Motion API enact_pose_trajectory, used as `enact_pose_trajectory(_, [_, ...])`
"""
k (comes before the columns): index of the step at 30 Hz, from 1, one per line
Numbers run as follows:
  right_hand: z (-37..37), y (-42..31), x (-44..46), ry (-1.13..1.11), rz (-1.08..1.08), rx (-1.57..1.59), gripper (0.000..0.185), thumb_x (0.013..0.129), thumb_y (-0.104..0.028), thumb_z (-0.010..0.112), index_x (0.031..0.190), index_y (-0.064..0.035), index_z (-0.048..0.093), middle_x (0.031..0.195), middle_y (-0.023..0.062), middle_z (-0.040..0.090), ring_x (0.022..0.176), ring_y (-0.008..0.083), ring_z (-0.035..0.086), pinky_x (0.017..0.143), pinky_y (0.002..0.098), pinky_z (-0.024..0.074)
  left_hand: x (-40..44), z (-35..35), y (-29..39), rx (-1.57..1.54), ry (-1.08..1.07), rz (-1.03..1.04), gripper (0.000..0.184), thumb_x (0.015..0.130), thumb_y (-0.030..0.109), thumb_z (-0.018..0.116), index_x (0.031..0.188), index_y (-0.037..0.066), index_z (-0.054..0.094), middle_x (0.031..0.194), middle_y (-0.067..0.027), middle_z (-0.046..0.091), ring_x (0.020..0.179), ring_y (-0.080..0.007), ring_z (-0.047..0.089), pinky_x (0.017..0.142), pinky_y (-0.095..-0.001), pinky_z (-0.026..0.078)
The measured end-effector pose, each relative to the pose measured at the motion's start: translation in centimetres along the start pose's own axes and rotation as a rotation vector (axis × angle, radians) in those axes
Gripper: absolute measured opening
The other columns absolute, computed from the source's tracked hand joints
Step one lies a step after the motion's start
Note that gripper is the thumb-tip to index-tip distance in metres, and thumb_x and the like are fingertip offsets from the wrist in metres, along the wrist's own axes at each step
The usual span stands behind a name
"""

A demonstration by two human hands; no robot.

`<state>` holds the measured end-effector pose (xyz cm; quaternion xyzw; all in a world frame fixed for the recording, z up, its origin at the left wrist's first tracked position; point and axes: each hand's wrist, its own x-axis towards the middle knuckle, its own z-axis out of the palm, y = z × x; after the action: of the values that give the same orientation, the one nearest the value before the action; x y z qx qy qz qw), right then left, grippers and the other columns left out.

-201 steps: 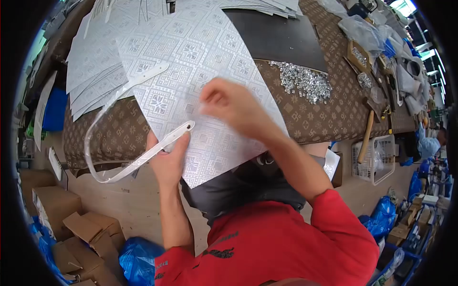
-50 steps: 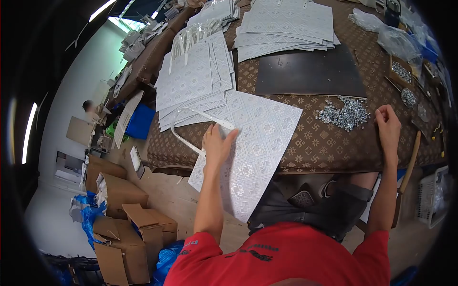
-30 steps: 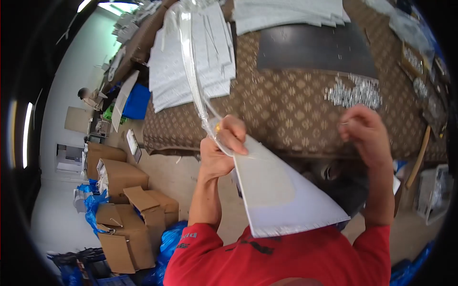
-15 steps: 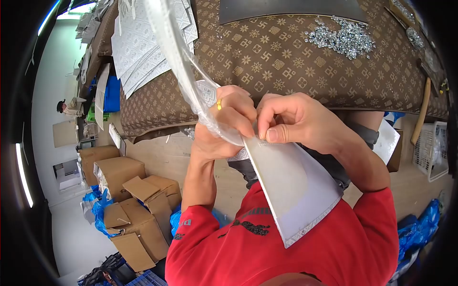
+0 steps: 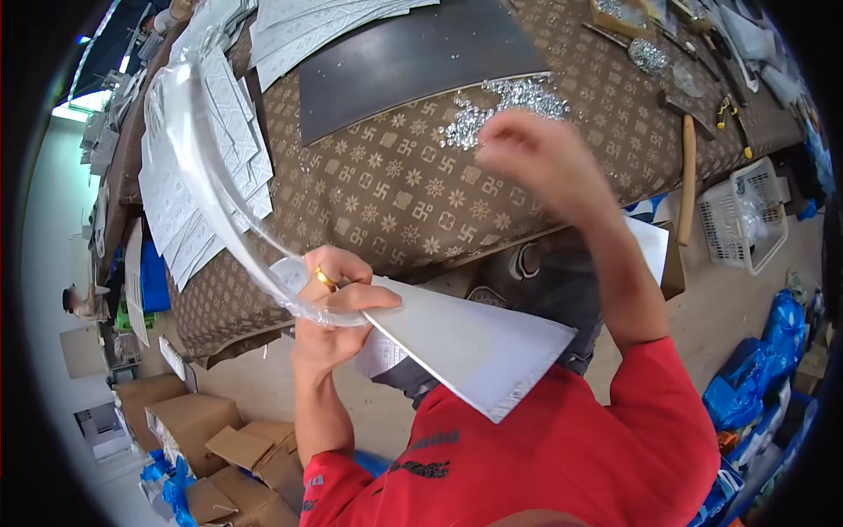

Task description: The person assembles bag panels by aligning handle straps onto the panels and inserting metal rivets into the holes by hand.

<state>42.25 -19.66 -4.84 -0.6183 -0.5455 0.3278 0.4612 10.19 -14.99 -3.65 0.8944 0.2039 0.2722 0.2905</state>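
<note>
My left hand [image 5: 338, 303] is closed on a patterned sheet [image 5: 465, 338], bent over so that its pale back shows. A plastic-wrapped white strap [image 5: 206, 180] rises from the same grip and arches up to the left. My right hand [image 5: 536, 154], blurred by motion, is off the sheet, over the near edge of a pile of small shiny metal pieces [image 5: 527, 95]. Its fingers are curled together; whether they hold a piece is too blurred to tell. The pile lies on the brown patterned tablecloth [image 5: 386, 193], beside a dark board [image 5: 413, 66].
Stacked patterned sheets [image 5: 206, 162] lie at the left of the table. A hammer [image 5: 688, 167] hangs over its right edge, near a white basket [image 5: 742, 215]. Cardboard boxes [image 5: 198, 426] stand lower left, blue bags [image 5: 746, 373] lower right. Another person [image 5: 83, 301] is far left.
My right hand has left the sheet's edge and moved up to the metal pieces. My left hand still grips the sheet and strap. The view has shifted toward the right.
</note>
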Motion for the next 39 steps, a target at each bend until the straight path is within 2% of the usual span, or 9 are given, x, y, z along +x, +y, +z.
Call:
enact_pose_trajectory(2, [-3.9, 6.5, 1.8, 0.498, -0.218, -0.362, 0.015, 0.094, -0.008, 0.068, 0.107, -0.0019, 0.071, 0.096, 0.0078, 0.07, 0.091, 0.0189, 0.067, 0.082, 0.0322, 0.052, -0.2, 0.4, -0.6, 0.016, -0.01, 0.004, 0.024, 0.068, 0.005, 0.081, 0.091, 0.011, 0.075, 0.092, -0.0054, 0.062, 0.087, -0.0258, 0.06, 0.085, -0.0411, 0.044])
enact_pose_trajectory(9, [-8.7, 10.0, 2.9, 0.341, -0.13, -0.593, 0.014, 0.088, -0.006, 0.07, 0.101, -0.0023, 0.075, 0.097, 0.0131, 0.07, 0.094, 0.0303, 0.068, 0.087, 0.0362, 0.0524, 0.2, 1.4, -0.7, 0.142, -0.168, 0.021, 0.024, 0.068, 0.011, 0.084, 0.09, 0.011, 0.075, 0.099, -0.0067, 0.062, 0.101, -0.0272, 0.061, 0.099, -0.0462, 0.044])
enact_pose_trajectory(13, [-7.9, 10.9, 3.9, 0.392, -0.17, -0.735, 0.013, 0.086, -0.014, 0.065, 0.09, -0.0075, 0.076, 0.097, 0.0131, 0.071, 0.098, 0.0333, 0.067, 0.088, 0.044, 0.0538, -1.7, 2.5, -2.2, 0.163, -0.109, -0.019, 0.024, 0.078, 0.024, 0.079, 0.098, 0.011, 0.074, 0.108, -0.0056, 0.067, 0.115, -0.0322, 0.062, 0.113, -0.0563, 0.028])
enact_pose_trajectory(18, [-8.6, 10.6, 2.1, 0.499, -0.199, -0.67, 0.015, 0.092, -0.02, 0.067, 0.096, -0.0056, 0.07, 0.088, 0.0131, 0.071, 0.09, 0.0295, 0.069, 0.081, 0.0404, 0.056, -2.2, 3.6, -2.6, 0.251, -0.073, -0.016, 0.027, 0.076, 0.03, 0.077, 0.09, 0.008, 0.07, 0.087, -0.0078, 0.061, 0.1, -0.0306, 0.061, 0.114, -0.059, 0.026])
enact_pose_trajectory(26, [-2.6, 4.0, -2.5, -0.131, 0.135, 0.94, 0.01, 0.092, -0.006, 0.075, 0.095, -0.0011, 0.067, 0.089, 0.0074, 0.073, 0.078, 0.0121, 0.067, 0.069, 0.0273, 0.0533, -1.0, 2.2, -2.0, 0.017, 0.104, 0.108, 0.027, 0.074, 0.026, 0.076, 0.087, 0.005, 0.066, 0.088, -0.0091, 0.057, 0.085, -0.0295, 0.055, 0.106, -0.0523, 0.039])
enact_pose_trajectory(31, [5.1, 2.2, -4.6, -0.601, 0.164, 0.827, 0.007, 0.091, -0.004, 0.074, 0.095, -0.0008, 0.069, 0.094, 0.0068, 0.07, 0.085, 0.013, 0.065, 0.078, 0.0278, 0.052, -1.1, 2.5, -1.7, -0.25, 0.135, -0.077, 0.053, 0.077, 0.066, 0.068, 0.079, 0.014, 0.078, 0.086, -0.0033, 0.061, 0.096, -0.0285, 0.059, 0.107, -0.0602, 0.036])
enact_pose_trajectory(32, [5.5, 1.8, -4.8, -0.652, 0.17, 0.82, 0.008, 0.09, -0.004, 0.075, 0.095, -0.0006, 0.069, 0.096, 0.0058, 0.068, 0.089, 0.0131, 0.064, 0.081, 0.0277, 0.0509, 0.2, 2.2, -2.0, -0.222, 0.077, 0.169, 0.055, 0.078, 0.069, 0.065, 0.08, 0.015, 0.078, 0.09, -0.0035, 0.061, 0.098, -0.0296, 0.059, 0.106, -0.0599, 0.036])
enact_pose_trajectory(35, [6.8, 1.7, -4.9, -0.683, 0.102, 0.863, 0.011, 0.089, -0.009, 0.078, 0.096, -0.0055, 0.07, 0.09, -0.0025, 0.067, 0.083, 0.0052, 0.058, 0.075, 0.0224, 0.0461, 1.8, 2.1, -0.1, -0.006, 0.116, 0.315, 0.02, 0.07, 0.037, 0.079, 0.079, 0.02, 0.074, 0.09, 0.0008, 0.06, 0.089, -0.0241, 0.062, 0.103, -0.053, 0.041])
enact_pose_trajectory(39, [6.8, 1.2, -4.9, -0.723, 0.168, 0.913, 0.014, 0.088, -0.012, 0.081, 0.094, -0.0058, 0.07, 0.088, -0.0037, 0.066, 0.082, 0.0048, 0.056, 0.075, 0.0218, 0.044, 1.7, 2.1, 0.6, -0.008, 0.135, 0.311, 0.02, 0.062, 0.024, 0.082, 0.079, 0.021, 0.072, 0.087, 0.0038, 0.06, 0.084, -0.02, 0.063, 0.102, -0.0502, 0.043])
